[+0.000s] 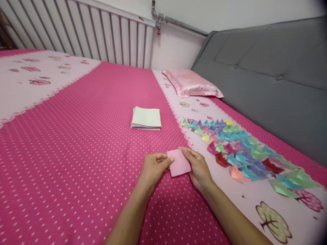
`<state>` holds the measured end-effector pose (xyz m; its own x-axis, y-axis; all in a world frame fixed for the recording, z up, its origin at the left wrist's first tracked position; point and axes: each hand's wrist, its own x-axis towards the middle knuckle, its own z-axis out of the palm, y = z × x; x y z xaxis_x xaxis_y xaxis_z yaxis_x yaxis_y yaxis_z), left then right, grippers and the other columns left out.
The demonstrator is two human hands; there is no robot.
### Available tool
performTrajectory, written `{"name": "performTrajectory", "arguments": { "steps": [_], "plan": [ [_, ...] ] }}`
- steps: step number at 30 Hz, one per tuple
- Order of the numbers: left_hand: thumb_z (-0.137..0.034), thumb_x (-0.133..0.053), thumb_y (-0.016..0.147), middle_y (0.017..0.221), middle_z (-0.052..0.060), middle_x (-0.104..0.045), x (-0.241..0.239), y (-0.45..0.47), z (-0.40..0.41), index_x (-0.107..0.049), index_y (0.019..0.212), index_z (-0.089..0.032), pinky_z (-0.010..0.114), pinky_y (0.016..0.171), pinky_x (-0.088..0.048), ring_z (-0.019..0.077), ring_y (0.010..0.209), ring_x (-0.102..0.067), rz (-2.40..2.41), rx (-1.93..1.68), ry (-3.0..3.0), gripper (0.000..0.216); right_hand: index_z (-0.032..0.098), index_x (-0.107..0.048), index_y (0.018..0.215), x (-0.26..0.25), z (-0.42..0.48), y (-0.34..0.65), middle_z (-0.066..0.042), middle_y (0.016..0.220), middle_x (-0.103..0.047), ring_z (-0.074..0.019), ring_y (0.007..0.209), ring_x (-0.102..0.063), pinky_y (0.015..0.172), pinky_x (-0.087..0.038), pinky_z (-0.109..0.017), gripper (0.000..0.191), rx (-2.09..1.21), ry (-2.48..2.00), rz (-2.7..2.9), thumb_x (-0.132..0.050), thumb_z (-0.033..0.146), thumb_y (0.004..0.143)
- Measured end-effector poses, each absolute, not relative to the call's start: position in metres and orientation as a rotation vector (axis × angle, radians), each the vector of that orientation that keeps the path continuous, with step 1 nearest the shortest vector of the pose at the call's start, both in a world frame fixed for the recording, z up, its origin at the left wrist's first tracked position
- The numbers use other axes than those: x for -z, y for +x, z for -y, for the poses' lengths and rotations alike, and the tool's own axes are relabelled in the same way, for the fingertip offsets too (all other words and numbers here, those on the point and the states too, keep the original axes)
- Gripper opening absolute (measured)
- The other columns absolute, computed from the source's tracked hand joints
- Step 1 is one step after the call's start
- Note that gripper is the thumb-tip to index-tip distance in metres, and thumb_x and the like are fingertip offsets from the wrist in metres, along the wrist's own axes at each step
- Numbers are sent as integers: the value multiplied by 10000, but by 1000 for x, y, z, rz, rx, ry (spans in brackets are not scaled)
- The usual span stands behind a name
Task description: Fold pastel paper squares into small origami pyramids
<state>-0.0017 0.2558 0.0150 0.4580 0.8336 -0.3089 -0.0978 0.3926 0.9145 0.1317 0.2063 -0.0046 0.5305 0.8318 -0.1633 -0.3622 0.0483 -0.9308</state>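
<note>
Nearest are the forearms, reaching in over the polka-dot bedsheet. Between the hands, held above the sheet, is a small pink paper square, apparently folded; its layers cannot be counted. The left hand pinches its left edge, thumb in front; the right hand pinches the upper right corner. Uneven tension could skew a crease or make layers slip, and the soft bedding would give little support for pressing one. To the right, rows of folded paper boats crowd the pale printed band; the right forearm swinging outward, or a tug on the sheet, could topple some. Beyond the hands sits a stack of paper sheets, slightly askew and liable to slide if bumped. Farther off are a pink satin pillow, the grey padded headboard and a white radiator.
</note>
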Motion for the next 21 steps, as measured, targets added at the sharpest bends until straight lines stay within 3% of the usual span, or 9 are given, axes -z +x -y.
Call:
{"name": "performTrajectory", "arguments": {
  "steps": [4,7,12,21],
  "plan": [
    [-317,-783,539,462,9,-594,-11,-1,-255,-656,539,-117,204,464,-348,74,411,-476,-885,-580,1080,237,200,-720,797,4,-207,132,-10,746,-706,-173,702,-629,659,-501,-298,221,-922,-1171,440,-747,365,654],
    [-354,-772,540,490,32,-623,-6,-1,-256,-650,565,-122,215,498,-384,113,468,-557,-887,-549,1071,263,201,-713,809,5,-208,132,-8,752,-707,-183,729,-639,676,-507,-310,227,-909,-1155,435,-739,376,666],
    [-392,-766,545,484,46,-630,0,0,-259,-649,578,-122,219,496,-379,109,445,-535,-894,-612,1118,296,190,-684,827,3,-208,132,-15,757,-705,-204,781,-649,698,-512,-320,244,-937,-1140,462,-733,376,677],
    [-398,-775,548,533,55,-644,-7,-1,-260,-700,657,-104,206,508,-386,102,472,-539,-888,-740,1039,322,194,-633,963,5,-206,128,-29,893,-717,-160,740,-652,752,-489,-286,361,-1050,-1144,677,-771,271,639]
  ]
}}
